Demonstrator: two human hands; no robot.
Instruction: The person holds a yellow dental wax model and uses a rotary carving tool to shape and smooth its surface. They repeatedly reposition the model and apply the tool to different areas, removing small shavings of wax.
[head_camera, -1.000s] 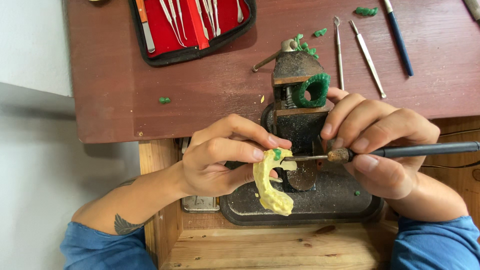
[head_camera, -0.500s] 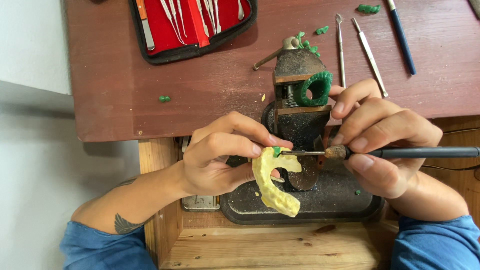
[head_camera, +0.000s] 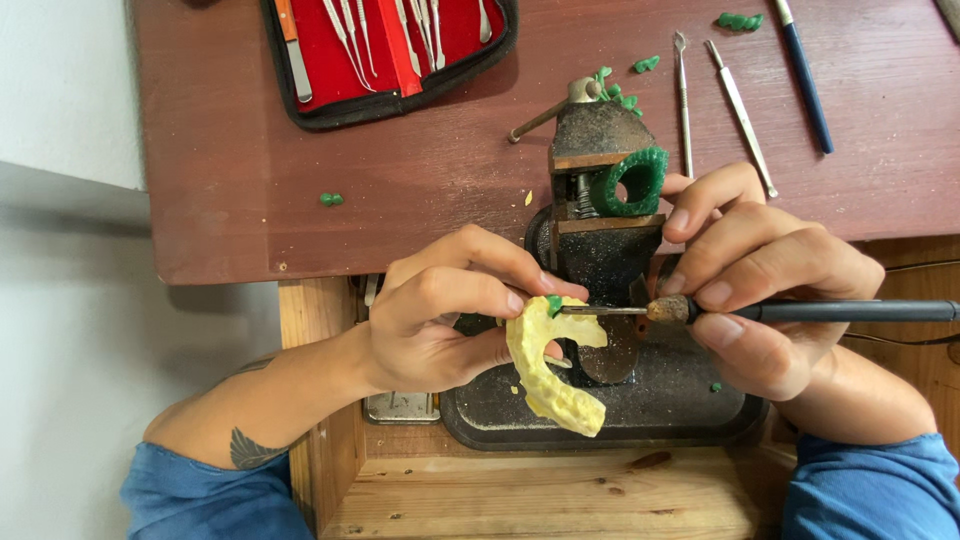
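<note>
Just in front of the dark iron vise (head_camera: 600, 210), nearer the camera, both hands meet over the vise's black base plate (head_camera: 660, 410).

- Left hand (head_camera: 440, 315): fingers clenched around a yellow curved cast (head_camera: 545, 370), horseshoe-shaped, held above the base plate. Small green wax bit (head_camera: 553, 303) sits on the cast's upper end.
- Right hand (head_camera: 770, 290): pinching a black-handled tool (head_camera: 840, 311) pen-style; its thin metal tip (head_camera: 600, 310) touches the green bit on the cast. Handle runs off to the right of the vise.
- Vise jaws clamp one green wax ring (head_camera: 630, 183), hole facing up. The hands and cast hide the front of the vise body.
- Right of the vise, on the red-brown tabletop (head_camera: 250, 200): three slim hand tools, two all-metal (head_camera: 683, 100) (head_camera: 740, 115), one blue-handled (head_camera: 805, 85).
- Behind the vise and to its left: one open tool case (head_camera: 390, 60), black-edged, red-lined, holding a row of metal instruments (head_camera: 345, 35); exact count unclear, as the case is cut off at the frame top.
- Green wax scraps: a cluster (head_camera: 615, 90) just behind the vise, single pieces at (head_camera: 331, 199), (head_camera: 646, 65), (head_camera: 740, 20), and one speck on the base plate (head_camera: 716, 386).
- Below the base plate: bare wooden shelf (head_camera: 520, 495). Blue sleeves at both lower corners.
</note>
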